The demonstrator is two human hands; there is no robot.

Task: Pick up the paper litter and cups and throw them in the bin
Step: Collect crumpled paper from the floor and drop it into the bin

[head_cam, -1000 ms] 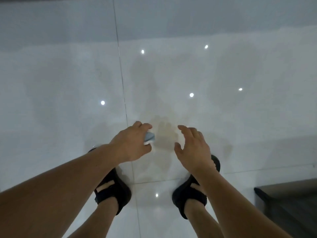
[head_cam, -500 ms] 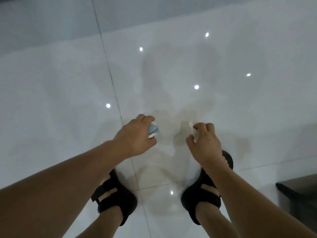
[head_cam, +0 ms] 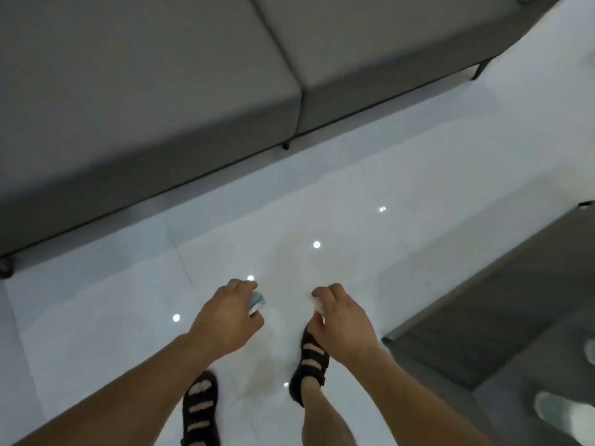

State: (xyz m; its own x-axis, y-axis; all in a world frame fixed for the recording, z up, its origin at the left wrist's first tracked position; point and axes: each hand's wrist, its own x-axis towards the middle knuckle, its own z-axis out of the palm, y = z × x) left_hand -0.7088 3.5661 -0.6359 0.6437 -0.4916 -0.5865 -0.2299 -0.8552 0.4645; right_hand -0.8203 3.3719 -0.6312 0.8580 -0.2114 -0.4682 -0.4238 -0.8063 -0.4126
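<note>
My left hand (head_cam: pixel 230 313) grips a small blue and white crumpled piece of paper (head_cam: pixel 257 301), which pokes out between thumb and fingers. My right hand (head_cam: pixel 343 315) pinches a small white scrap of paper (head_cam: pixel 316 304) at its fingertips. Both hands hang above the glossy white tiled floor (head_cam: pixel 96 333), over my feet in black sandals (head_cam: pixel 201 410). No bin is in view.
A long grey sofa (head_cam: pixel 161 91) runs across the top, its dark legs on the floor. A dark glass-topped low table (head_cam: pixel 515 317) fills the right side, with pale crumpled things (head_cam: pixel 560 413) seen at its lower right. Ceiling lights reflect in the tiles.
My right hand went from open to pinching the white scrap. The view has lifted and swung, bringing the sofa and table into sight, and my feet have shifted.
</note>
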